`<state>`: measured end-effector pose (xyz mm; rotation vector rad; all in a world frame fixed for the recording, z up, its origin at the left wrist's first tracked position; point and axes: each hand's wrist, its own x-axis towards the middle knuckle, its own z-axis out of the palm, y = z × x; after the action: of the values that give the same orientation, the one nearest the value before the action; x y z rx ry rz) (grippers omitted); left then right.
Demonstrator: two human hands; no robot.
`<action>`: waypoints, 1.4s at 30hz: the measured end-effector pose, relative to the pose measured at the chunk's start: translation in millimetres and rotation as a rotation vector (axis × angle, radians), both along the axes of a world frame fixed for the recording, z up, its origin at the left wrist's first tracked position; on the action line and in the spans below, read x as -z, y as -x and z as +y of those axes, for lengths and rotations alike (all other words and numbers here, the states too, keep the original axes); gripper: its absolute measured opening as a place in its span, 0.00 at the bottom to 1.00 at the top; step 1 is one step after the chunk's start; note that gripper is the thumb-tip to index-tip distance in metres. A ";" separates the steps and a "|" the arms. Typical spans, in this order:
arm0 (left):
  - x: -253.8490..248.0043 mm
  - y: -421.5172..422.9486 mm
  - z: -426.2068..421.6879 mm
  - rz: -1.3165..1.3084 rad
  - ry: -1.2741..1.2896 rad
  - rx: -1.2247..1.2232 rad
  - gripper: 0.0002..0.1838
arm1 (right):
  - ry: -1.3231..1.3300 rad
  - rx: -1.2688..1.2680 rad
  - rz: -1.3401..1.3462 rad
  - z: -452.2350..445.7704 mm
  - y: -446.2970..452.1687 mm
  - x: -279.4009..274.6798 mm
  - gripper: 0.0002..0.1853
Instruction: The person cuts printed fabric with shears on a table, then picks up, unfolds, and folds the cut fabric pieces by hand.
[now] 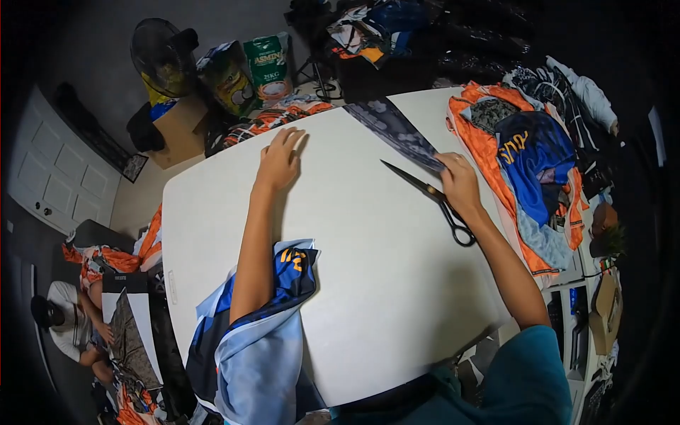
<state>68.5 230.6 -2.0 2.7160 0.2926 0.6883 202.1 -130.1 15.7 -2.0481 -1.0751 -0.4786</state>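
Head view: your right hand [457, 177] pinches patterned strip [389, 131] beside scissors [433, 190] — your left hand [280, 164] rests open on surface [368, 283].

Dark grey patterned strip [397, 134], white table [368, 283].

Both arms stretched forward, left hand [279, 164] palm-down, fingers spread, right hand [459, 178] apparently pinching, partly hidden.

We observe a dark grey, pale-patterned fabric strip [393, 131], lying flat and diagonal, one end at the table's far edge, the near end in our right hand [459, 180]. Black-handled scissors [432, 191], blades closed, lie just beside it, handles toward us.
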 end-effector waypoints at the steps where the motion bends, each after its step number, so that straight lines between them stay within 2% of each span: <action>1: -2.8 -4.2 -10.0 0.004 -0.001 0.058 0.27 | -0.036 0.004 -0.010 -12.5 4.5 -2.1 0.13; 5: -10.7 -27.0 -64.9 0.069 -0.060 0.244 0.29 | -0.117 -0.008 -0.045 -33.4 7.4 -12.3 0.13; 9: -4.4 -49.0 -99.5 0.019 -0.122 0.281 0.28 | -0.162 -0.097 -0.085 -20.9 6.5 -16.1 0.13; 14: 0.6 -77.6 -91.4 -0.041 -0.131 0.209 0.28 | -0.128 -0.154 -0.056 -17.3 5.5 -15.3 0.12; 19: 2.8 -93.2 -77.0 0.032 -0.163 0.179 0.28 | -0.116 -0.162 0.007 -19.0 4.3 -15.9 0.11; 23: -4.2 -87.3 -82.9 0.011 -0.237 0.082 0.22 | -0.116 -0.139 0.068 -20.2 3.8 -13.9 0.11; 29: -17.2 -79.1 -83.9 0.072 -0.223 0.060 0.15 | -0.176 -0.134 0.086 -23.0 1.0 -15.2 0.10; 34: -3.9 -62.7 -77.6 0.063 0.010 0.046 0.10 | -0.131 -0.067 0.030 -26.8 0.5 -11.6 0.10; 38: 4.6 -63.2 -66.1 -0.254 -0.165 0.137 0.12 | -0.133 -0.079 0.028 -28.0 -3.9 -10.8 0.09; 42: -0.9 -58.0 -68.1 -0.186 -0.059 0.077 0.13 | -0.127 -0.078 0.049 -30.2 -8.7 -7.7 0.09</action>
<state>126.5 162.4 -1.1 2.6774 0.1244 0.9330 210.9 -160.3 23.4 -1.8902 -1.0638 -0.4431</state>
